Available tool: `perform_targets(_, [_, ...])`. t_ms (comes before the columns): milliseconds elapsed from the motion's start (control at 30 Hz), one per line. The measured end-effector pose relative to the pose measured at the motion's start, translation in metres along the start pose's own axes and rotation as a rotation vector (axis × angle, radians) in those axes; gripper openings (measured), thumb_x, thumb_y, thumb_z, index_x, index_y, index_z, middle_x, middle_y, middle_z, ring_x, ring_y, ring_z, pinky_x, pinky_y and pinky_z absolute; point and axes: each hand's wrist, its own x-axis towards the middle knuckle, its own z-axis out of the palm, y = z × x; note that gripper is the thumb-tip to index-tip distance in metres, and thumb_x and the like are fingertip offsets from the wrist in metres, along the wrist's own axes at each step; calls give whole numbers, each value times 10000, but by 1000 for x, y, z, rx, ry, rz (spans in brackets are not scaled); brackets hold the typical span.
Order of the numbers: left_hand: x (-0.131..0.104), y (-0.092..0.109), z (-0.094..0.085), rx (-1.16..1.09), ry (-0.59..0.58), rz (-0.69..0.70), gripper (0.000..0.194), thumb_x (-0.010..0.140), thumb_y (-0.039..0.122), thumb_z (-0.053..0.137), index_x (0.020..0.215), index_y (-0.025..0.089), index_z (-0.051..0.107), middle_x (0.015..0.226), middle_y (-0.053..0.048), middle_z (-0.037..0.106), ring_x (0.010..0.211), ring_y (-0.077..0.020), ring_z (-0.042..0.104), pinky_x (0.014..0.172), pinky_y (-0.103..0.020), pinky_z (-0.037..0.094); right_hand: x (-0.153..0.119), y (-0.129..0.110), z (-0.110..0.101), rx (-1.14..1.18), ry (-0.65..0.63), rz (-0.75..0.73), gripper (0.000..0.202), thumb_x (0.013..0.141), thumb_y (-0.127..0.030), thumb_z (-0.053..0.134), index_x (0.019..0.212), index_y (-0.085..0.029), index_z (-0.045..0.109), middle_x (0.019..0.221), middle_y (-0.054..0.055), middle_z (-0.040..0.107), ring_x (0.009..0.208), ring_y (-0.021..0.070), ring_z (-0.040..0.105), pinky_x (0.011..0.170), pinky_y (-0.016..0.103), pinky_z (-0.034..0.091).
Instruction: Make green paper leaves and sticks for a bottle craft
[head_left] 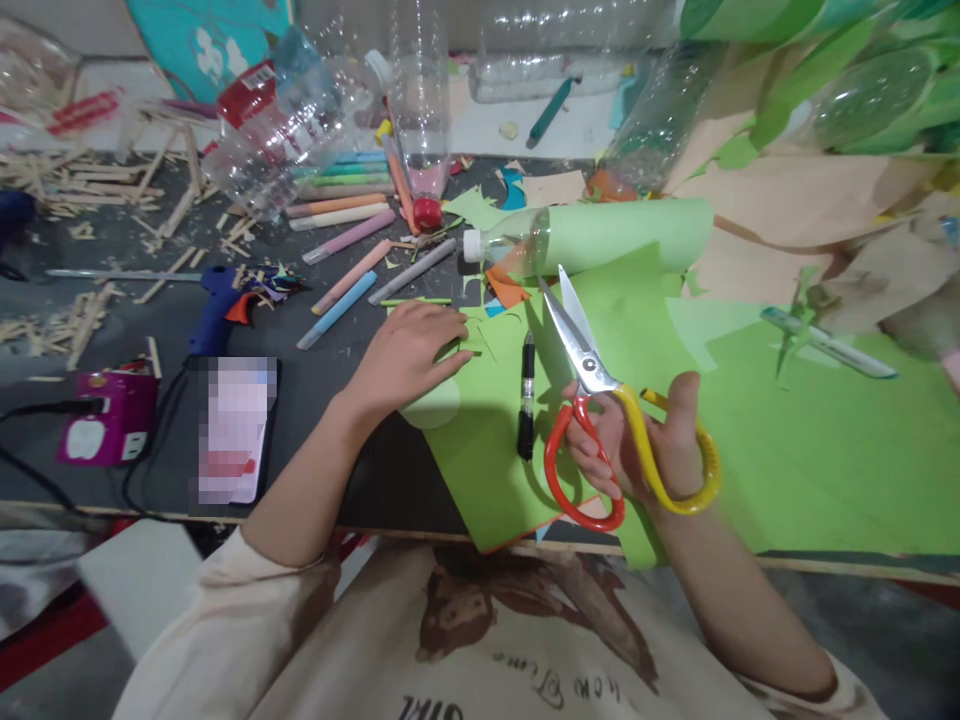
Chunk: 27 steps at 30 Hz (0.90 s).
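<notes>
My right hand (637, 445) holds a large pair of scissors (592, 370), its fingers through the red handle loop and its thumb by the yellow one. The blades stand slightly apart and point away from me. My left hand (416, 350) rests at the left edge of a light green paper sheet (480, 460), fingers stretched forward, beside small green scraps. Between the hands a black pen (528, 395) lies on the sheet. A pale round disc (431, 402) lies partly under my left wrist. Beyond the blades is a clear bottle wrapped in pale green paper (630, 235).
On the left lie a blue glue gun (217, 300), a phone (236, 430), a purple box (109, 420) with cables and many wooden sticks (97, 190). Markers (349, 275) and clear plastic bottles (420, 110) fill the back. A utility knife (829, 343) lies right.
</notes>
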Motion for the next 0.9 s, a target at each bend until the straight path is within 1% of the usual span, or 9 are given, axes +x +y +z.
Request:
perform_targets(67, [0, 1, 1, -47, 77, -33, 270, 926, 363, 505, 942, 221, 734, 1092, -100, 751, 1167, -289, 623, 1053, -441, 400, 0, 0, 0, 18, 4, -10, 947, 729, -950, 169, 1146, -224, 610, 714, 36, 602, 404, 111, 374, 269, 228, 324])
perform_targets(133, [-1, 5, 2, -108, 209, -100, 235, 906, 335, 537, 887, 232, 747, 1046, -87, 754, 1101, -265, 650, 1013, -409, 438, 0, 1, -1, 25, 7, -16, 924, 741, -942, 173, 1136, -232, 614, 709, 31, 599, 401, 109, 376, 264, 221, 310])
perform_targets(267, [-6, 17, 2, -386, 477, -339, 201, 856, 376, 635, 846, 233, 774, 763, -27, 736, 735, -179, 678, 741, -292, 521, 0, 1, -1, -11, 22, -23, 897, 754, -931, 167, 1085, -238, 630, 686, 22, 591, 389, 109, 387, 266, 225, 331])
perform_targets(333, [-7, 23, 3, -591, 531, -433, 189, 819, 380, 679, 853, 223, 779, 633, 9, 700, 601, -141, 655, 643, -258, 529, 1, 2, 0, -13, 17, -34, 898, 753, -931, 164, 1084, -237, 628, 684, 19, 592, 387, 111, 389, 267, 233, 343])
perform_targets(433, [-3, 29, 6, -864, 569, -469, 186, 752, 359, 744, 834, 192, 758, 668, 2, 733, 606, -139, 695, 643, -262, 580, 2, 3, 1, -32, 20, -41, 923, 731, -947, 169, 1101, -236, 624, 689, 24, 596, 404, 120, 425, 267, 231, 331])
perform_targets(600, [4, 33, 10, -1133, 527, -517, 161, 660, 272, 761, 754, 170, 679, 709, -23, 764, 624, -160, 732, 618, -261, 602, 1, 3, 0, -95, 72, -12, 944, 716, -955, 163, 1122, -244, 632, 697, 37, 601, 425, 127, 457, 277, 231, 315])
perform_targets(733, [4, 32, 8, -1311, 369, -569, 146, 640, 246, 663, 765, 183, 624, 619, 2, 722, 609, -177, 737, 547, -237, 566, 0, 5, -2, -66, 84, 9, 928, 713, -956, 181, 1103, -250, 640, 692, 33, 592, 397, 111, 376, 273, 236, 338])
perform_targets(833, [4, 32, 9, -1381, 225, -561, 162, 659, 322, 633, 718, 177, 594, 595, -25, 703, 662, -217, 754, 550, -256, 566, 0, 6, -4, -6, 68, 4, 876, 728, -942, 254, 1099, -251, 643, 696, 26, 589, 412, 108, 381, 283, 221, 349])
perform_targets(900, [3, 33, 13, -1341, 204, -554, 253, 689, 405, 666, 675, 172, 569, 595, -40, 695, 657, -218, 748, 567, -267, 570, 2, 6, -4, 45, 24, -18, 856, 725, -936, 312, 1105, -242, 638, 703, 19, 591, 420, 107, 400, 284, 215, 350])
